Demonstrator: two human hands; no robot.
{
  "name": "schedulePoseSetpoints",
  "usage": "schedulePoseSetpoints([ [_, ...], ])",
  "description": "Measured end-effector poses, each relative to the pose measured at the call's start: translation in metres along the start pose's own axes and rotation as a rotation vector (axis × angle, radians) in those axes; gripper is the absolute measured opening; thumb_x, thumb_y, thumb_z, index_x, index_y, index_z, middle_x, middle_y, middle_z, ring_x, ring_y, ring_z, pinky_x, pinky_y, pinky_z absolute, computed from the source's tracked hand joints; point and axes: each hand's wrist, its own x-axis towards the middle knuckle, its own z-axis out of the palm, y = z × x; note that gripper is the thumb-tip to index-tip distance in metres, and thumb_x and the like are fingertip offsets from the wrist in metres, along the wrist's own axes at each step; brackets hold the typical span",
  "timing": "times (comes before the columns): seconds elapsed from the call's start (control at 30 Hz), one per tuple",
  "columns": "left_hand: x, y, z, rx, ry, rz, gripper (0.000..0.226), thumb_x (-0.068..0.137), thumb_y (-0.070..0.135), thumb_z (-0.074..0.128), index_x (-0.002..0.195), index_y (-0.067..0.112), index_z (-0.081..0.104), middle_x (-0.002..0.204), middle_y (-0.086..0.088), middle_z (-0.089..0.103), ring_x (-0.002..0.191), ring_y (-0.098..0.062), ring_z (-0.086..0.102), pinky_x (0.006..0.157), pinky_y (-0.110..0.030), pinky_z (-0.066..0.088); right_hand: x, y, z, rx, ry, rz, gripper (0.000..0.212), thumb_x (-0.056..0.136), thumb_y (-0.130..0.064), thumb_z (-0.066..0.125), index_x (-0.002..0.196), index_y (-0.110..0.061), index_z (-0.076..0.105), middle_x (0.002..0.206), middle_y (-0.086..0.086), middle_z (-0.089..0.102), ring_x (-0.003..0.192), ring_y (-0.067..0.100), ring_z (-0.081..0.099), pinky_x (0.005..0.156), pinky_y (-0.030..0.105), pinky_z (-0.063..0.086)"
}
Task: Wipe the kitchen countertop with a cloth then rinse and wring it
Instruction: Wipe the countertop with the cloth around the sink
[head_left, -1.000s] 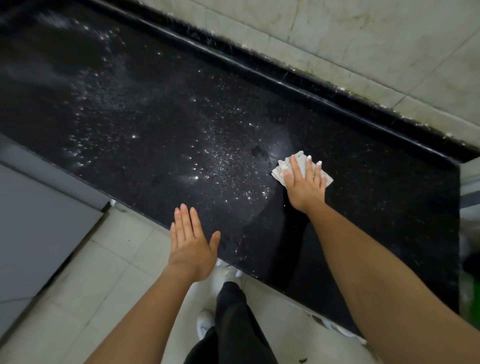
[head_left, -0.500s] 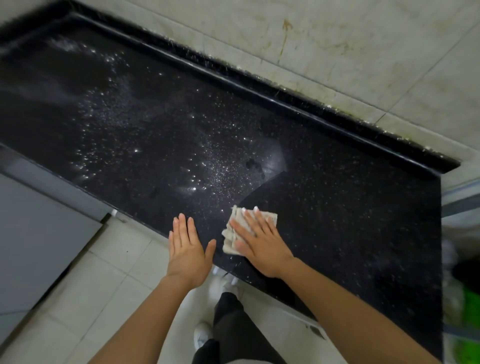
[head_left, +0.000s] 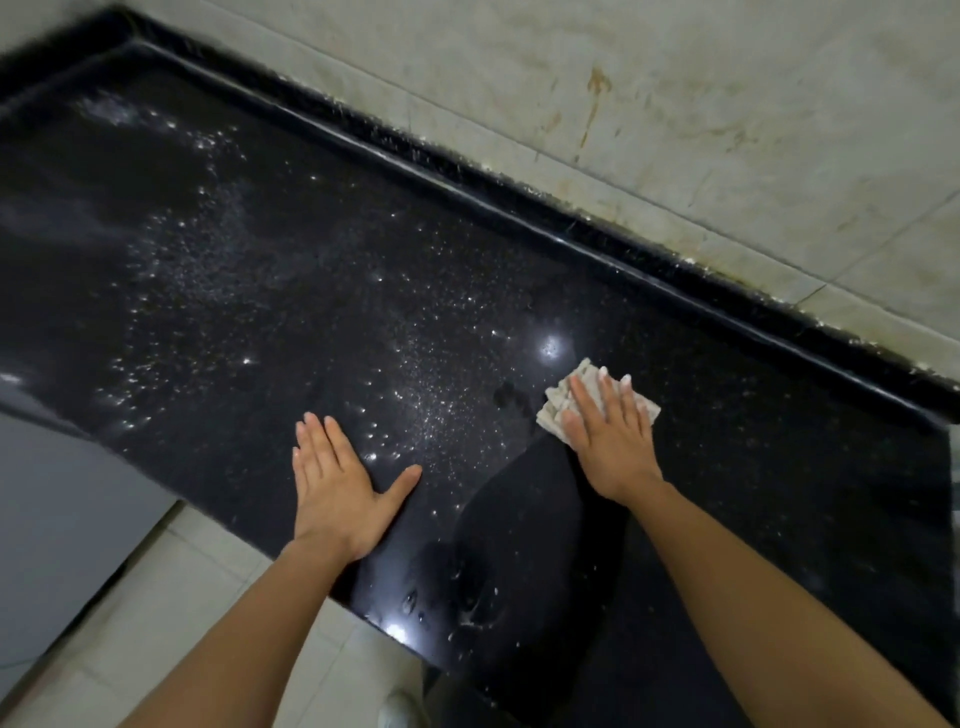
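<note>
A black speckled countertop (head_left: 270, 270) fills most of the view, with white specks and droplets across its left and middle. My right hand (head_left: 605, 436) presses flat, fingers straight, on a small folded pale cloth (head_left: 556, 397) at the right middle of the counter. The cloth shows at the fingertips and to the left of the hand. My left hand (head_left: 337, 478) lies flat on the counter near its front edge, fingers straight and thumb spread, holding nothing.
A raised black ledge (head_left: 519, 208) runs along the back of the counter below a stained tiled wall (head_left: 675, 104). A grey cabinet front (head_left: 57, 519) stands at the left. Pale floor tiles (head_left: 156, 623) lie below the front edge.
My right hand has slid the cloth from the front edge back toward the middle right. My left hand has moved from beyond the edge onto the counter. The view has moved closer.
</note>
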Motion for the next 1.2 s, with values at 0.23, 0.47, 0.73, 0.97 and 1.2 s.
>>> schedulePoseSetpoints([
  [0.23, 0.005, 0.001, 0.003, -0.021, -0.027, -0.010, 0.124, 0.069, 0.089, 0.021, 0.143, 0.001, -0.025, 0.148, -0.016, -0.038, 0.133, -0.023, -0.041, 0.112, -0.037, -0.022, 0.090, -0.004, -0.030, 0.020, 0.007, 0.124, 0.057, 0.099, -0.056, 0.009, 0.152, -0.039, -0.005, 0.161, 0.001, -0.018, 0.145, 0.023, -0.024, 0.116, 0.040, -0.015],
  [0.47, 0.005, 0.005, -0.003, -0.001, -0.072, -0.026, 0.126, 0.061, 0.092, 0.009, 0.141, 0.002, -0.028, 0.146, -0.015, -0.041, 0.130, -0.023, -0.045, 0.111, -0.037, -0.023, 0.099, -0.023, -0.027, 0.011, 0.007, 0.105, 0.056, 0.100, -0.052, 0.006, 0.152, -0.037, -0.009, 0.160, 0.004, -0.020, 0.144, 0.026, -0.026, 0.116, 0.043, -0.016],
  [0.73, 0.002, 0.010, -0.012, -0.026, -0.121, -0.030, 0.123, 0.070, 0.084, 0.028, 0.142, 0.000, -0.026, 0.146, -0.016, -0.041, 0.133, -0.026, -0.041, 0.114, -0.041, -0.018, 0.021, -0.052, 0.005, -0.068, -0.080, -0.168, 0.053, 0.100, -0.051, 0.005, 0.149, -0.041, -0.012, 0.160, 0.002, -0.020, 0.142, 0.022, -0.030, 0.116, 0.039, -0.018],
  [0.97, 0.003, 0.009, -0.012, -0.038, -0.123, -0.029, 0.124, 0.070, 0.084, 0.030, 0.143, 0.001, -0.026, 0.147, -0.016, -0.040, 0.134, -0.025, -0.039, 0.114, -0.040, -0.019, -0.025, -0.038, 0.011, -0.273, -0.218, -0.548, 0.055, 0.094, -0.059, -0.001, 0.145, -0.047, -0.016, 0.155, -0.009, -0.027, 0.140, 0.015, -0.036, 0.111, 0.032, -0.025],
  [1.2, 0.003, 0.009, -0.010, -0.060, -0.119, -0.040, 0.122, 0.071, 0.084, 0.030, 0.142, 0.003, -0.028, 0.144, -0.011, -0.044, 0.131, -0.022, -0.044, 0.113, -0.038, -0.021, 0.051, -0.013, -0.015, -0.183, -0.042, -0.255, 0.052, 0.098, -0.055, 0.008, 0.148, -0.047, -0.007, 0.160, -0.003, -0.016, 0.147, 0.021, -0.020, 0.118, 0.038, -0.010],
])
